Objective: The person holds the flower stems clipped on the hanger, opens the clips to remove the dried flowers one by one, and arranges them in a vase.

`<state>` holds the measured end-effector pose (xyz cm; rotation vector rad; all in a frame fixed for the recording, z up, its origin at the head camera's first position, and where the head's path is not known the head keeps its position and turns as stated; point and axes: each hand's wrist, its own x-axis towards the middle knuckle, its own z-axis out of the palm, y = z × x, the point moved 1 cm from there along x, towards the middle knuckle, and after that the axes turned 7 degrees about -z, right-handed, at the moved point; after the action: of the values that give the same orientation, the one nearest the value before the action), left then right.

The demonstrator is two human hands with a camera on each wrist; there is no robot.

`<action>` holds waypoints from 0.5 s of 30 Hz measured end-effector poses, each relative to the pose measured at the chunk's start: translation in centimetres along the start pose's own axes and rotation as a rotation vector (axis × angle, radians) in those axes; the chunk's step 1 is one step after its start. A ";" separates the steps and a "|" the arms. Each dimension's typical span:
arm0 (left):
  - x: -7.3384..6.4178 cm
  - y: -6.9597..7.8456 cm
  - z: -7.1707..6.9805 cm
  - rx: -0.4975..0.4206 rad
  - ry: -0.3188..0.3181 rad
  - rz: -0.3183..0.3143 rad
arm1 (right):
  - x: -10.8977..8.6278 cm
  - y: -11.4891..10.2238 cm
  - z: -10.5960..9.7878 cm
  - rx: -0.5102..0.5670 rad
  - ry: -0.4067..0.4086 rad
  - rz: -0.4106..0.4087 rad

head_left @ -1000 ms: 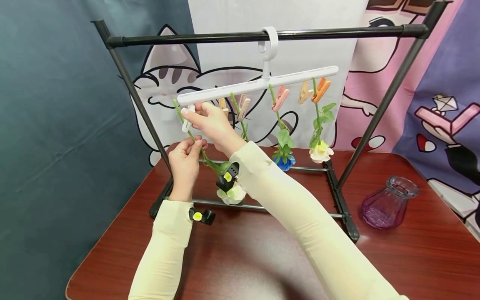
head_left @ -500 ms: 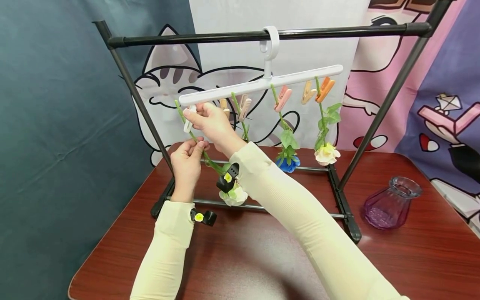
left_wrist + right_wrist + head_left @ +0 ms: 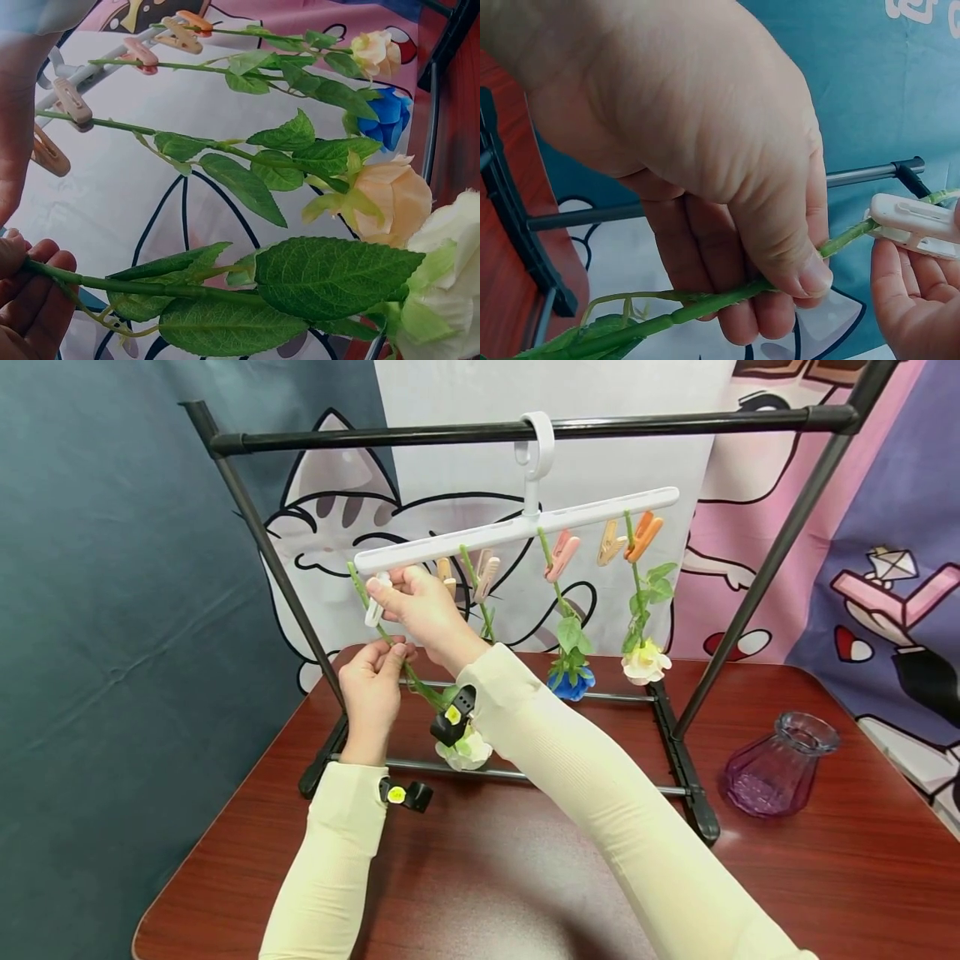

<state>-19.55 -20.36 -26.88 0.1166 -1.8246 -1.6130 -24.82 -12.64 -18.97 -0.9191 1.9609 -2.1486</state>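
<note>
My left hand (image 3: 370, 697) pinches the green stem of an artificial white rose (image 3: 467, 750), which hangs head down. Just above it, my right hand (image 3: 429, 614) holds a white clothespin (image 3: 374, 612) between thumb and fingers, under the left end of a white hanger (image 3: 450, 542). The right wrist view has the stem (image 3: 712, 301) running through the left fingers and between the jaws of the clothespin (image 3: 911, 215). The stem's tip sticks out beyond the clothespin. Large leaves (image 3: 337, 281) and the white bloom (image 3: 442, 292) fill the lower left wrist view.
A black rack (image 3: 420, 437) carries the hanger. Pink (image 3: 562, 557) and orange (image 3: 643, 536) clothespins hold a blue rose (image 3: 572, 683) and a pale yellow rose (image 3: 646, 662). A peach rose (image 3: 390, 199) hangs nearby. A purple glass vase (image 3: 780, 768) stands right on the table (image 3: 480, 877).
Both hands keep their places on the stem and the clothespin. The view shifts slightly, and the hanging flowers at the right sway a little.
</note>
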 end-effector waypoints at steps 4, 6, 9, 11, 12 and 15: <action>0.5 -1.2 -0.1 -0.004 0.008 -0.005 | 0.1 0.0 0.0 0.002 -0.004 0.001; 0.5 -1.3 -0.1 -0.004 0.008 -0.009 | 0.2 0.0 0.1 0.020 0.003 -0.006; 0.4 -1.4 -0.2 -0.001 0.012 -0.007 | 0.3 0.0 0.2 0.051 0.011 -0.012; 0.4 -1.6 -0.3 0.010 0.018 -0.003 | 0.3 0.0 0.2 0.062 0.013 -0.010; 0.3 -1.7 -0.4 0.013 0.021 -0.002 | 0.3 0.0 0.2 0.069 0.013 -0.011; 0.2 -2.1 -0.6 0.020 0.032 -0.005 | 0.3 0.0 0.2 0.065 0.005 0.000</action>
<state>-20.17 -21.40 -28.65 0.1543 -1.8176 -1.5881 -25.00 -12.92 -18.82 -0.9048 1.8809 -2.2024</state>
